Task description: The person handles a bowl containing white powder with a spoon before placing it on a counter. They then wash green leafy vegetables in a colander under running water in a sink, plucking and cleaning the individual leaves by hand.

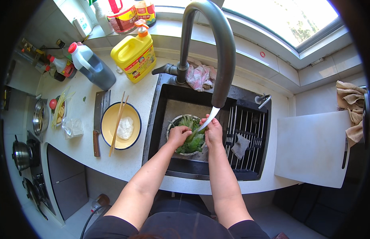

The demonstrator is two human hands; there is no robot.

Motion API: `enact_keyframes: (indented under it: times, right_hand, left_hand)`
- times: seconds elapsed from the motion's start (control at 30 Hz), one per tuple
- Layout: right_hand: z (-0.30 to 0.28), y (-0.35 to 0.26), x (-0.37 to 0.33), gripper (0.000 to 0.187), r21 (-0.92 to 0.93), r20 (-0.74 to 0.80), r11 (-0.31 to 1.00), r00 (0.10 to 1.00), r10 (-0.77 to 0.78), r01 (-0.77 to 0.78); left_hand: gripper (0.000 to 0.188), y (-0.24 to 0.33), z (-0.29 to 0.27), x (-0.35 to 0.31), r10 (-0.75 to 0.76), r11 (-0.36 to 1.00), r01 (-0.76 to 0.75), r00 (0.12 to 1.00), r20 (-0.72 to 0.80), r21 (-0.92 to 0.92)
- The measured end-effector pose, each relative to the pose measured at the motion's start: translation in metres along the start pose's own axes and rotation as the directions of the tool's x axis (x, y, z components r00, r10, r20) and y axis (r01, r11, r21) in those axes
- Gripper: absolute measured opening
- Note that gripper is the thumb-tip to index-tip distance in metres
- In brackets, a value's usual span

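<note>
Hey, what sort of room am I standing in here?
Most likely a home kitchen: there's a sink with leafy greens in it, a cleaver, and a metal pot at the far left.

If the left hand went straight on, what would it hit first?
Likely the leafy greens, right at the fingers of the left hand, then perhaps the water stream; exact depth is unclear.

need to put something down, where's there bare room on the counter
Bare counter lies at front left, between the clear plastic pack and cleaver handle; a narrow strip runs between sink and white board. It's crowded around the jug and yellow bottle, and in the sink, where left hand and right hand handle greens.
</note>
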State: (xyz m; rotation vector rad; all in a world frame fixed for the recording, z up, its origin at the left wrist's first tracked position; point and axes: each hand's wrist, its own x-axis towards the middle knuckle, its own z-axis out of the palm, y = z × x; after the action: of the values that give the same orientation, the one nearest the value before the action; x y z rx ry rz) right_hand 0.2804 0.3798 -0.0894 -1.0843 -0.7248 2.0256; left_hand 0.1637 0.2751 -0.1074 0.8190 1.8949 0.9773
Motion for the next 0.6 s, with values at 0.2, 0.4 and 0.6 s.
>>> enact_keyframes:
  times: [0.2,0.4,0.6]
  right_hand:
    - [0.018,0.006,-0.011,0.029,0.065,0.052,0.997,0.998,0.03,-0.033]
    - [0.019,0.03,-0.015,0.03,-0.163,0.13,0.986,0.992,-0.005,0.027]
    - [0.0,-0.002,-0.006,0.033,0.245,0.112,0.968,0.993,0.031,-0.058]
  left_hand:
    - [0.018,0.029,0.007,-0.013,0.378,0.913,-0.345,0.917,-0.128,0.219]
    - [0.013,0.035,0.017,-0.03,0.422,0.851,-0.317,0.887,-0.188,0.418]
    - [0.018,0.01,0.012,-0.047,0.55,0.762,-0.48,0.834,-0.045,0.434]
